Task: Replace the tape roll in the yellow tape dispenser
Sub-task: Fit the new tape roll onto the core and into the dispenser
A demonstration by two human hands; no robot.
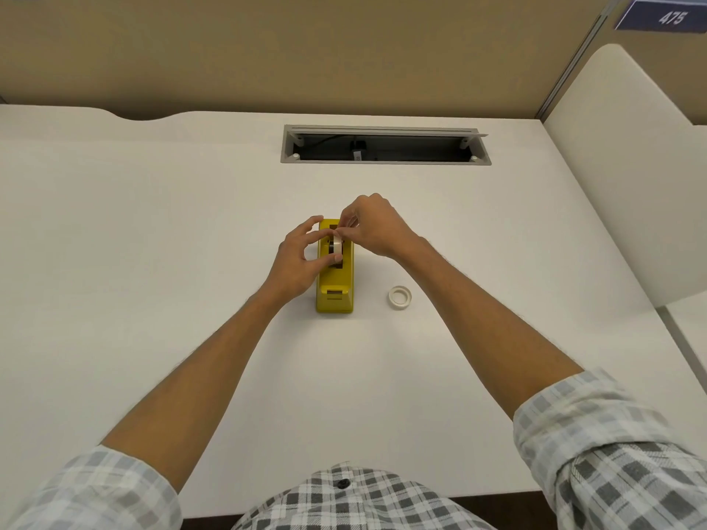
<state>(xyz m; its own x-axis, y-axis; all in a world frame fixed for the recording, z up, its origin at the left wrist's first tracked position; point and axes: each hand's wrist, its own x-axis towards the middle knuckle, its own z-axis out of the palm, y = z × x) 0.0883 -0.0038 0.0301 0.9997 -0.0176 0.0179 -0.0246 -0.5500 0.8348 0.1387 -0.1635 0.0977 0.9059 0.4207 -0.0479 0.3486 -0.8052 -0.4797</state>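
The yellow tape dispenser (334,286) stands in the middle of the white desk (153,242), its cutter end toward me. A pale tape roll (337,246) on a black core sits upright in its slot. My left hand (300,262) grips the roll from the left side with thumb and fingers. From the right and above, my right hand (373,227) pinches the roll's top edge with its fingertips. Another white tape roll (399,296) lies flat on the desk, just right of the dispenser.
An open cable tray (384,145) is recessed in the desk's far side. Tan partition walls stand behind, and a white divider (631,166) rises at the right. A sign reading 475 (671,17) hangs top right.
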